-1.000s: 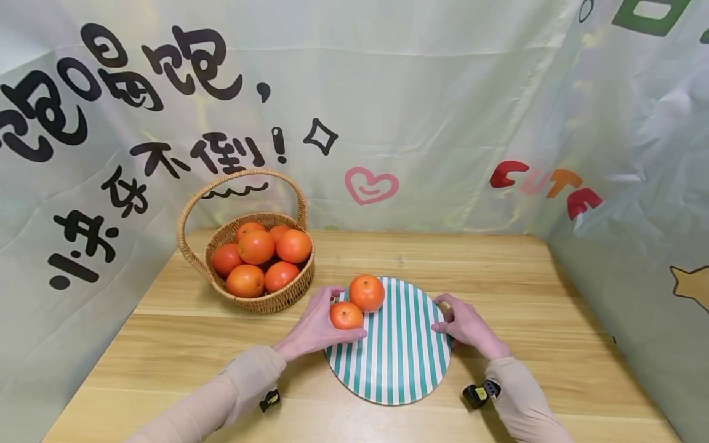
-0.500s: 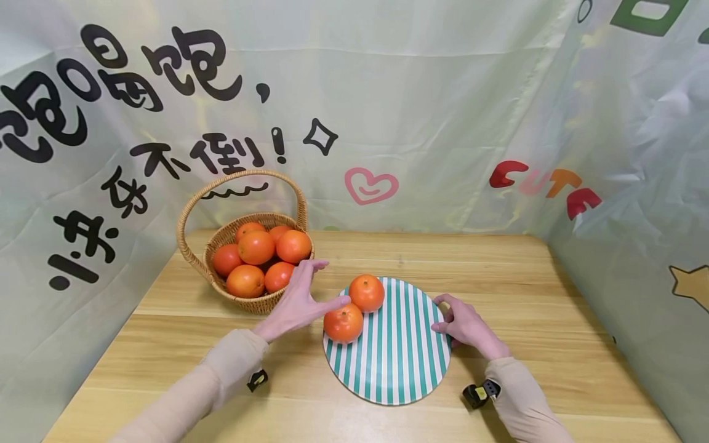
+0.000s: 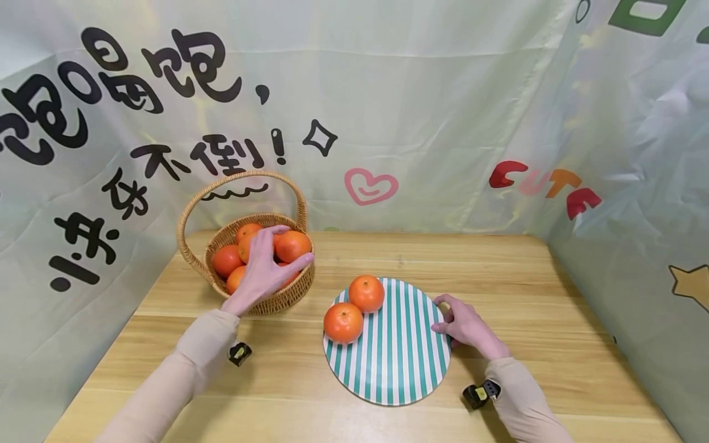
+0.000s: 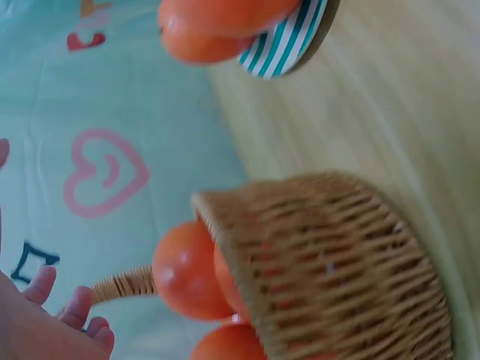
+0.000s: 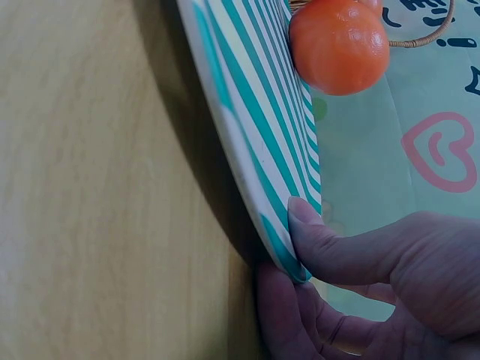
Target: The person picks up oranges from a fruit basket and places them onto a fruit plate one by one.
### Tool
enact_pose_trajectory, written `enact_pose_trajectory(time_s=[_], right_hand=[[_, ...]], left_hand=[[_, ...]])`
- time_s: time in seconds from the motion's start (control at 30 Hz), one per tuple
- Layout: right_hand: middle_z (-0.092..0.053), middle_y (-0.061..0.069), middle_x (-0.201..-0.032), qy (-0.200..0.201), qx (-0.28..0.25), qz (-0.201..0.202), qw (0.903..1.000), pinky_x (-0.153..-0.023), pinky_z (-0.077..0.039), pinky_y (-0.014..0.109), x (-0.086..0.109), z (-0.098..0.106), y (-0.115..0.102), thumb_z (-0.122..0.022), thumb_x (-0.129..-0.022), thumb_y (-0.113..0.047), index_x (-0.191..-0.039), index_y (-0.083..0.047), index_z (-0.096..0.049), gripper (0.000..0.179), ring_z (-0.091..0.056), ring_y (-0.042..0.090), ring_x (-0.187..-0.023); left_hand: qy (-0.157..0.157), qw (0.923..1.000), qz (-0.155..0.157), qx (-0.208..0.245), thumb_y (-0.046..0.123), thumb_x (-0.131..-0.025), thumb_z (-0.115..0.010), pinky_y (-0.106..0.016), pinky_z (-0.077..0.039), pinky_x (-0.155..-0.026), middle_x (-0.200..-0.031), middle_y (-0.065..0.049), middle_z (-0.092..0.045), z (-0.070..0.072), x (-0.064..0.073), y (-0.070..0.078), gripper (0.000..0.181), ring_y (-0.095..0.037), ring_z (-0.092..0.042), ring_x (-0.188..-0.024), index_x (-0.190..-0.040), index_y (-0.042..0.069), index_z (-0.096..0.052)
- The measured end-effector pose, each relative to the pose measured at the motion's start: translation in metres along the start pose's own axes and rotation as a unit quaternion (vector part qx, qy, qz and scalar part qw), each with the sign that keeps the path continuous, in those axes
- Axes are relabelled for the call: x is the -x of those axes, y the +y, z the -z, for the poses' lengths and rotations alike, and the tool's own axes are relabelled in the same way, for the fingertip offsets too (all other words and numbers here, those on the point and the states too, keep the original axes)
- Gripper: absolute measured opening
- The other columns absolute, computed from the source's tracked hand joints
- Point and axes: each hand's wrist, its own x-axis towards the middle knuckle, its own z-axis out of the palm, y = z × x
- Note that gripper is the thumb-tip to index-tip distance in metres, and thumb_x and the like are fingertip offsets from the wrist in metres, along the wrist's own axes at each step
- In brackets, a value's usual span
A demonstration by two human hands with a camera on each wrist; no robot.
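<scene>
Over the wicker basket (image 3: 288,297), my left hand (image 3: 263,267) reaches down with fingers spread above the oranges (image 3: 293,247) inside. In the left wrist view its fingers (image 4: 77,307) are apart, with nothing between them. My right hand (image 3: 468,323) holds the right rim of a round plate (image 3: 399,363) with green and white stripes. The right wrist view shows the thumb (image 5: 322,244) on top of the rim and fingers underneath. Two oranges rest at the plate's left side, a rear orange (image 3: 367,293) and a front orange (image 3: 343,323).
The basket's tall arched handle (image 3: 244,175) rises above the fruit. A wooden table (image 3: 471,264) carries everything. Printed cloth (image 3: 432,123) stands along the back and both sides.
My left hand lets go of the front orange on the plate and moves left and back, over the basket. My right hand stays at the plate's rim.
</scene>
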Motion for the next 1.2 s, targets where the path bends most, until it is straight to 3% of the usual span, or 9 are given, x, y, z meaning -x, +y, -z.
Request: enact_pose_trajectory(time_s=[0.2, 0.43, 0.8, 1.2], right_hand=[[-0.058, 0.012, -0.086, 0.000, 0.002, 0.001, 1.0000, -0.054, -0.054, 0.033, 0.000, 0.000, 0.000, -0.072, -0.090, -0.006, -0.136, -0.001, -0.050, 0.051, -0.058, 0.020, -0.068], [-0.059, 0.013, -0.086, 0.003, -0.001, 0.001, 1.0000, -0.054, -0.054, 0.033, 0.000, 0.000, -0.001, -0.073, -0.089, -0.006, -0.136, -0.001, -0.050, 0.053, -0.058, 0.020, -0.067], [-0.057, 0.012, -0.085, 0.008, 0.007, -0.005, 0.9999, -0.054, -0.053, 0.033, 0.000, -0.001, -0.001, -0.074, -0.089, -0.007, -0.136, -0.003, -0.050, 0.053, -0.058, 0.020, -0.065], [-0.057, 0.012, -0.086, 0.008, 0.005, -0.008, 0.9999, -0.054, -0.053, 0.033, 0.001, -0.001, -0.002, -0.074, -0.089, -0.007, -0.136, -0.003, -0.051, 0.052, -0.058, 0.020, -0.067]], left_hand=[[0.026, 0.9985, 0.046, -0.009, 0.047, -0.082, -0.078, -0.057, -0.027, -0.112, -0.144, -0.021, -0.037, 0.013, -0.010, -0.012, 0.078, -0.038, -0.025, -0.138, -0.140, 0.010, -0.042], [0.056, 0.9955, 0.076, -0.007, 0.039, -0.082, -0.081, -0.062, -0.023, -0.112, -0.147, -0.025, -0.030, 0.023, -0.015, -0.028, 0.080, -0.044, -0.022, -0.139, -0.143, 0.007, -0.039], [-0.020, 0.9917, 0.122, -0.035, 0.040, -0.082, -0.079, -0.068, -0.029, -0.108, -0.150, -0.033, -0.025, 0.042, -0.023, -0.040, 0.090, -0.050, -0.020, -0.139, -0.150, 0.007, -0.031], [-0.080, 0.9859, 0.138, -0.050, 0.045, -0.081, -0.078, -0.065, -0.025, -0.114, -0.154, -0.029, -0.020, 0.045, -0.024, -0.047, 0.103, -0.051, -0.025, -0.140, -0.157, 0.011, -0.018]])
